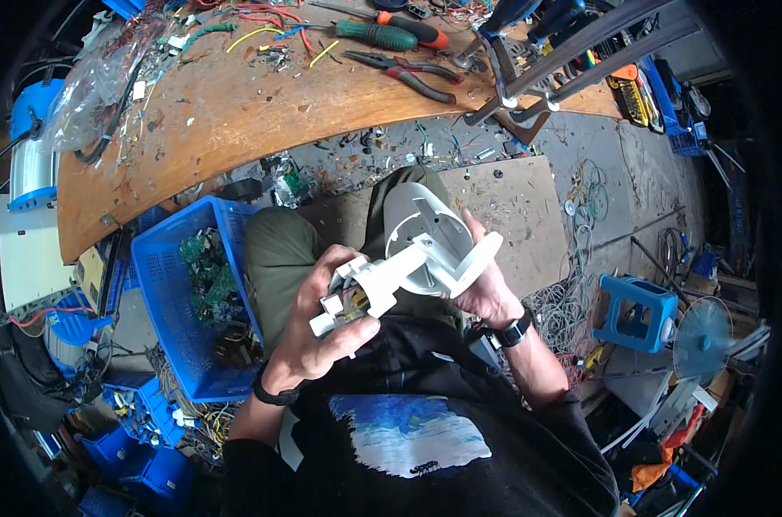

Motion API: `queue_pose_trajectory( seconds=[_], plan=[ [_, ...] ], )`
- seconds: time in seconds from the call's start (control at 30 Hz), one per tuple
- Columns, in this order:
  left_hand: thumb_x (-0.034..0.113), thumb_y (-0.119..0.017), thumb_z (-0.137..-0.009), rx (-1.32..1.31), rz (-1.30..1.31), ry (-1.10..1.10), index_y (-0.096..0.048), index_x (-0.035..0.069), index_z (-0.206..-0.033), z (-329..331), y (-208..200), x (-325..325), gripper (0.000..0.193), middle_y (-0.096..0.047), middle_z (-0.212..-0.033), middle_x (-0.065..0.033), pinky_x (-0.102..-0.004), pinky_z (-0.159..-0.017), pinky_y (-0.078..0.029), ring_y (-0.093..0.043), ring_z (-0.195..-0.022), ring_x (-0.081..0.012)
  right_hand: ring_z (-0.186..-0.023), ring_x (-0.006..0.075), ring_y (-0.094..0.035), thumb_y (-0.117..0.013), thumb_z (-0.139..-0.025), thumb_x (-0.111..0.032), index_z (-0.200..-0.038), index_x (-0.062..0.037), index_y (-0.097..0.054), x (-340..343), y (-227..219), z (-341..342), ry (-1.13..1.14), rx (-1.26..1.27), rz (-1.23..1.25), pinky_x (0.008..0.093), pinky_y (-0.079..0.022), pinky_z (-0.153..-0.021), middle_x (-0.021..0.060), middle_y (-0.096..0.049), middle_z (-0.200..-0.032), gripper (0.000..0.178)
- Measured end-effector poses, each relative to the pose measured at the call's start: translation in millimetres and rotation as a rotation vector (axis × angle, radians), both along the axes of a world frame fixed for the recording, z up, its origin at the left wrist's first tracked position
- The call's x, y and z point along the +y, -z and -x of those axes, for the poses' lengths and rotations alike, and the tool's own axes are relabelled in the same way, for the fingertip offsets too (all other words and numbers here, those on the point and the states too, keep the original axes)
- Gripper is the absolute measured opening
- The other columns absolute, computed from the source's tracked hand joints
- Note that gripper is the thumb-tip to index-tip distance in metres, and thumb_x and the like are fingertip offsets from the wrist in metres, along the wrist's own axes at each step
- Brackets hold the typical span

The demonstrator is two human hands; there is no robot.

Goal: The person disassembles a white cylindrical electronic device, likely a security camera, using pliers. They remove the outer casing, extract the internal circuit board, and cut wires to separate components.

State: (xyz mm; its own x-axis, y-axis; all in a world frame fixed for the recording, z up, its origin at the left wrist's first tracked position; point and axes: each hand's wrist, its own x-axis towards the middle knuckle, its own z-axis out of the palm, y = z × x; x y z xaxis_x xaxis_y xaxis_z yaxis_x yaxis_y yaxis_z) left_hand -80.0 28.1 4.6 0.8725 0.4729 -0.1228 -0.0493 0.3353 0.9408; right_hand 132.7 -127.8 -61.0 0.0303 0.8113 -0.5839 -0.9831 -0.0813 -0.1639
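Note:
In front of my lap, my left hand (319, 332) is closed around a white plastic inner piece (356, 299) with an open end; coloured wires show inside it. A narrow neck on this piece reaches right, over the opening of a white rounded plastic housing (414, 207). My right hand (487, 302) grips that housing from its right side, with some fingers hidden behind it. The hollow inside of the housing and a flat, round-ended flap (477, 263) face up. Whether the neck is still fixed to the housing I cannot tell.
Pliers (406, 74) and a green-handled screwdriver (375, 34) lie on the wooden bench (193, 129) ahead. A blue crate (163, 297) holding green circuit boards stands left of my legs. Tangled cables (556, 314) and a blue stool (636, 312) are to the right.

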Motion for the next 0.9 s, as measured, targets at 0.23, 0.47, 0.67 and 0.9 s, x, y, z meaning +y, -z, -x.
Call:
queue_pose_trajectory(
  seconds=[0.23,0.47,0.67,0.9],
  plan=[
    [0.021,-0.073,-0.078,-0.016,-0.029,0.014,-0.052,-0.004,-0.119,-1,3,-3,0.052,-0.051,-0.107,-0.0076,-0.0308,-0.088,-0.042,-0.054,-0.100,-0.0157,-0.102,0.0242,-0.073,-0.051,-0.096,-0.068,-0.141,-0.0074,-0.053,9,6,5,0.018,0.338,-0.229,0.0404,-0.066,-0.077,0.0140,-0.069,-0.123,0.076],
    [0.027,-0.075,-0.076,-0.022,-0.012,0.014,-0.052,-0.003,-0.117,3,4,-1,0.056,-0.051,-0.106,-0.0064,-0.0299,-0.087,-0.041,-0.050,-0.095,-0.0148,-0.098,0.0241,-0.072,-0.051,-0.097,-0.067,-0.141,-0.0105,-0.053,23,2,4,-0.015,0.119,-0.111,0.0399,-0.065,-0.078,0.0122,-0.067,-0.124,0.072],
    [0.037,-0.076,-0.072,-0.072,-0.087,0.026,-0.053,-0.004,-0.112,6,-2,6,0.062,-0.051,-0.103,-0.0082,-0.0344,-0.087,-0.041,-0.050,-0.094,-0.0193,-0.105,0.0256,-0.069,-0.050,-0.098,-0.066,-0.141,-0.0110,-0.052,38,-36,13,0.009,-0.223,0.189,0.0443,-0.062,-0.086,0.0121,-0.066,-0.126,0.070],
    [0.032,-0.077,-0.068,-0.190,-0.328,0.130,-0.055,-0.006,-0.110,5,-3,19,0.061,-0.055,-0.098,-0.0129,-0.0374,-0.077,-0.042,-0.052,-0.085,-0.0249,-0.110,0.0253,-0.066,-0.048,-0.100,-0.065,-0.141,-0.0102,-0.052,36,-38,13,-0.023,-0.216,0.167,0.0430,-0.058,-0.093,0.0123,-0.065,-0.128,0.069]
  ],
)
